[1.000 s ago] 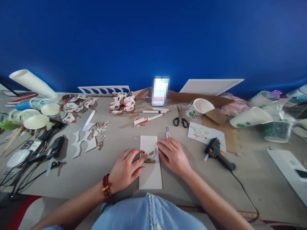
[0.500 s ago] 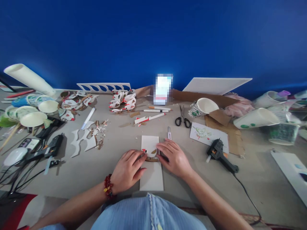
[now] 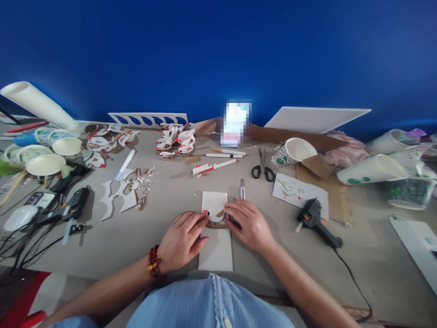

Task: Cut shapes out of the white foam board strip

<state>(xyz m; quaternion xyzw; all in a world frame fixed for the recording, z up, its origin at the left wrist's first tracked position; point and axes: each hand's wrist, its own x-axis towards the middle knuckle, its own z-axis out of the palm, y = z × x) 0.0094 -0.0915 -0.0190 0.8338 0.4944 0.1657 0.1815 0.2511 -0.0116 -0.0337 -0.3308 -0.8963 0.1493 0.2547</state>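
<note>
A small white bird cutout (image 3: 215, 216) with a red beak, a black eye and a brown wing mark lies across a white foam-board strip (image 3: 215, 257) in front of me. A brown curved edge shows along its lower side. My left hand (image 3: 184, 237) has its fingertips pressed at the beak end. On the opposite side, my right hand (image 3: 250, 225) holds the other end with its thumb and fingers. Just beyond the right fingers lies a craft knife (image 3: 242, 189), partly covered by that hand.
Several bird cutouts (image 3: 175, 139) are piled at the back, near pens (image 3: 225, 156). Scissors (image 3: 262, 166), a drawing (image 3: 290, 189) and a corded glue gun (image 3: 316, 218) are on the right. Board scraps (image 3: 118, 198) and another glue gun (image 3: 73, 207) lie left. Paper cups (image 3: 372, 169) stand far right.
The camera view has shifted slightly. Both hands stay on the bird cutout, with hardly any movement of the fingers.
</note>
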